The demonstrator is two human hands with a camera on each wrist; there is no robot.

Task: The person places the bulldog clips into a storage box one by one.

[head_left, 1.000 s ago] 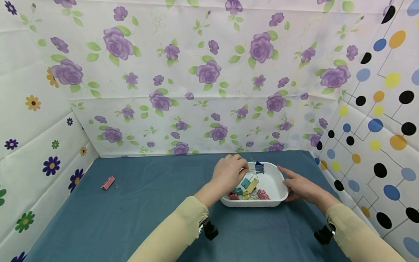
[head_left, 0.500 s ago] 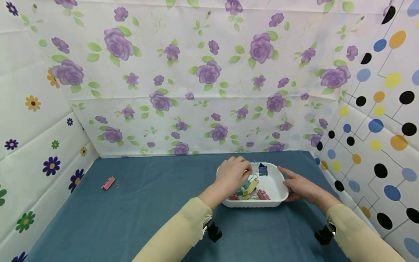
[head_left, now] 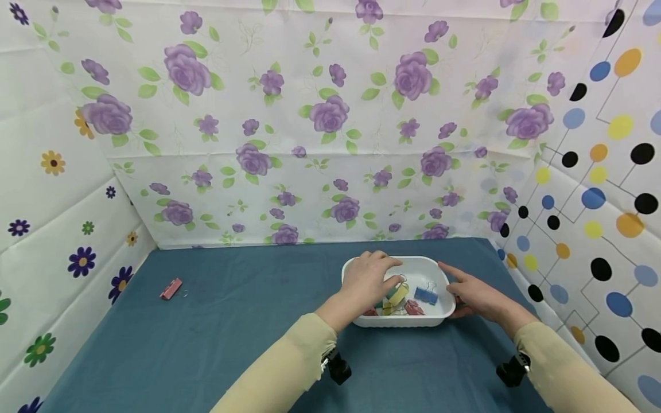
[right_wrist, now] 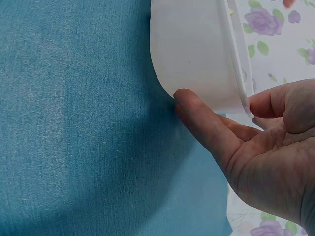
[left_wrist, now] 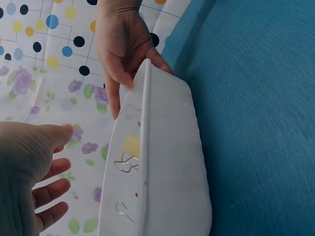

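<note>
My left hand (head_left: 364, 281) hovers over the left part of a white plastic tray (head_left: 441, 281), thumb and fingers spread apart and holding nothing. A blue binder clip (head_left: 426, 296) lies in the tray's right half. Near it, below and beside the left fingers, are a yellow binder clip (head_left: 399, 295), a pink binder clip (head_left: 415, 308) and other clips partly hidden by the hand. At the tray's right end, my right hand (head_left: 477, 295) grips the corner; in the right wrist view one digit (right_wrist: 189, 101) presses the outer wall while another touches the rim.
A pink binder clip (head_left: 171, 288) lies alone on the blue tablecloth (head_left: 248, 304), far left. Behind the table hangs a floral curtain (head_left: 289, 195). A dotted curtain (head_left: 583, 246) closes the right side, and another flowered sheet (head_left: 62, 298) stands at left.
The blue binder clip, earlier held by the left fingers above the tray, now lies inside it. The left hand has shifted slightly right and its fingers have parted. The right hand stays put.
</note>
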